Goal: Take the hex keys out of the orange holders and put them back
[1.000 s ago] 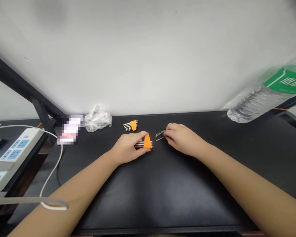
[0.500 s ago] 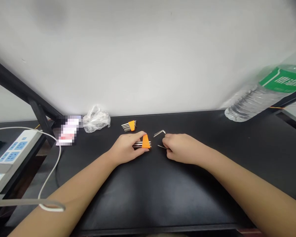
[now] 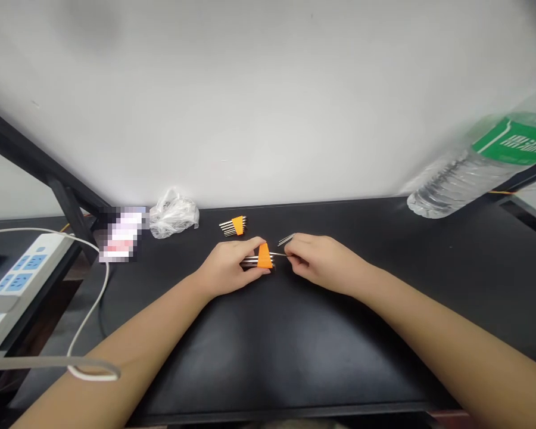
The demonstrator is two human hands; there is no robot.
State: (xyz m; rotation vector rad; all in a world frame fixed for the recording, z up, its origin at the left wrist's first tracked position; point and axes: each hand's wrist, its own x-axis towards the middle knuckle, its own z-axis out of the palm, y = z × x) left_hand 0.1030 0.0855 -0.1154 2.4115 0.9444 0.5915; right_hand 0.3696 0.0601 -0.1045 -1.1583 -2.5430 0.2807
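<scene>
One orange hex-key holder (image 3: pixel 264 257) sits gripped in the left hand (image 3: pixel 226 268); the right hand (image 3: pixel 319 259) pinches a thin hex key (image 3: pixel 279 255), tip at the holder.

I have brought the right hand (image 3: pixel 324 259) in toward the orange holder (image 3: pixel 265 256), and the thin hex key (image 3: pixel 280 254) it pinches, short of the holder before, now reaches its right side; I can't tell if the tip has entered. The loose hex keys (image 3: pixel 286 240) right of the holder, bends showing half a second ago, are now partly hidden behind that hand.
</scene>
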